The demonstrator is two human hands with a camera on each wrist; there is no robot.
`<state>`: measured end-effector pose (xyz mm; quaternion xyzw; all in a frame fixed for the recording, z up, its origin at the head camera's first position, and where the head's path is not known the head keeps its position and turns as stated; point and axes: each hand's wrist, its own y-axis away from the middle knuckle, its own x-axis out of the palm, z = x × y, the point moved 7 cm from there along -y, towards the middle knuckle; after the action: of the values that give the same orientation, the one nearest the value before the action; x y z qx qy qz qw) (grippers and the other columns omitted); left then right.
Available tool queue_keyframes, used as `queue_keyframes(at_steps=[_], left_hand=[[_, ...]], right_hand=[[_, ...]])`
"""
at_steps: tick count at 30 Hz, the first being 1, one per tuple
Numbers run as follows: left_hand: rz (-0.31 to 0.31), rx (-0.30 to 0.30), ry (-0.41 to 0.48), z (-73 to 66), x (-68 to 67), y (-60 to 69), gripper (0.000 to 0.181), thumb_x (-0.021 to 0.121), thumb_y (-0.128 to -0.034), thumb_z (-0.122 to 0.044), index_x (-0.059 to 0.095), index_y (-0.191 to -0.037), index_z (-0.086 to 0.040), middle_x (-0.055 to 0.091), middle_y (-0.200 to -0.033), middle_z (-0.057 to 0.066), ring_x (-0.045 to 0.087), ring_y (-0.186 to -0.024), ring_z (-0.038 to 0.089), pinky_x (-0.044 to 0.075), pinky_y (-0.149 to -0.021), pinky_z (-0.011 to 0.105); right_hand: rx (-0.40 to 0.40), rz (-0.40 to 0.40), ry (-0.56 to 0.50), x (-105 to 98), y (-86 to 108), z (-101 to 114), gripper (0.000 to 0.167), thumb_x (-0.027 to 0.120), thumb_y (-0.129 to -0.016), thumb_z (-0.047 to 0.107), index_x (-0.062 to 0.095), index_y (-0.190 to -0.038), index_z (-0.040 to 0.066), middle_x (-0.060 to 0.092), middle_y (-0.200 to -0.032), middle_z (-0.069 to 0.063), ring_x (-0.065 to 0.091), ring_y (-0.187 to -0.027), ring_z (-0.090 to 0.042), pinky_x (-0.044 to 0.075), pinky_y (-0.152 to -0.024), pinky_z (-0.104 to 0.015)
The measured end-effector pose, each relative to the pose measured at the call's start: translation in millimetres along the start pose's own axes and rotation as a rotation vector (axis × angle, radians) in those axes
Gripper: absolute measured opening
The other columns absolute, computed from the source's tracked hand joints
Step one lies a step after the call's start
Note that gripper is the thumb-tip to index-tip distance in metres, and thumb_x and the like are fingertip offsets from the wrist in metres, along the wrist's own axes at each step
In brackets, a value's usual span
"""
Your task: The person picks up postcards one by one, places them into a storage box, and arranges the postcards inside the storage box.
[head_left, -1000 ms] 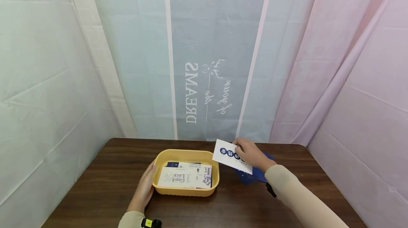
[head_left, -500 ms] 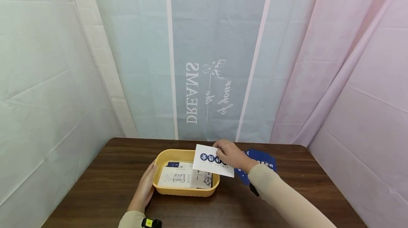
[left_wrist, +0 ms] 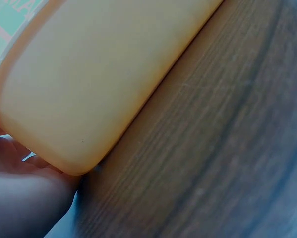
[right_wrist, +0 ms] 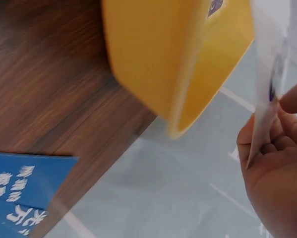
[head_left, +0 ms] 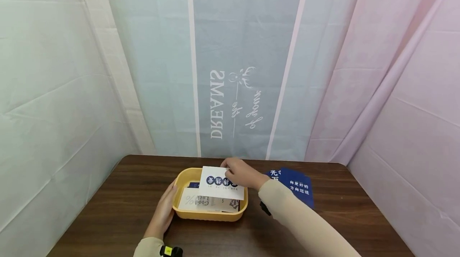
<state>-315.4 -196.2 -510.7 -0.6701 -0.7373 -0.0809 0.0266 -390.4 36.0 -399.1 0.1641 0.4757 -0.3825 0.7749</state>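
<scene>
Head view: right hand [head_left: 241, 171] pinches the white card [head_left: 217, 185] near one end between thumb and fingers, card over the right part of the yellow basket [head_left: 208, 216], while the left hand [head_left: 163, 209] rests along the outer left wall with its fingers laid flat, not clenched. Judgement: lower the card nearly level onto the cards inside [head_left: 189, 200], clear of the right rim, and loosen the pinch only once it is supported; light left-hand contact should suffice to steady the basket.
</scene>
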Motion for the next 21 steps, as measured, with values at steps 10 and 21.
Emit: queue_keyframes(at_steps=[10, 21], left_hand=[[-0.01, -0.008, -0.005, 0.8, -0.5, -0.2, 0.062, 0.03, -0.1112, -0.035, 0.012, -0.16, -0.002, 0.008, -0.165, 0.021, 0.006, -0.151, 0.038, 0.008, -0.12, 0.054], [-0.002, 0.003, 0.01, 0.8, -0.3, 0.8, 0.061, 0.031, -0.1113, -0.034, 0.013, -0.16, -0.002, 0.009, -0.165, 0.02, 0.007, -0.15, 0.037, 0.008, -0.12, 0.054]], right_hand=[[0.066, 0.13, 0.044, 27, -21.9, 8, 0.028, 0.053, -0.102, 0.016, 0.06, -0.127, 0.008, 0.062, -0.117, -0.001, 0.056, -0.098, -0.01, 0.051, -0.088, -0.031], [0.114, 0.198, 0.14, 48, -44.3, 13, 0.031, 0.056, -0.1, 0.017, 0.061, -0.129, 0.006, 0.063, -0.111, -0.001, 0.054, -0.091, -0.009, 0.05, -0.087, -0.028]])
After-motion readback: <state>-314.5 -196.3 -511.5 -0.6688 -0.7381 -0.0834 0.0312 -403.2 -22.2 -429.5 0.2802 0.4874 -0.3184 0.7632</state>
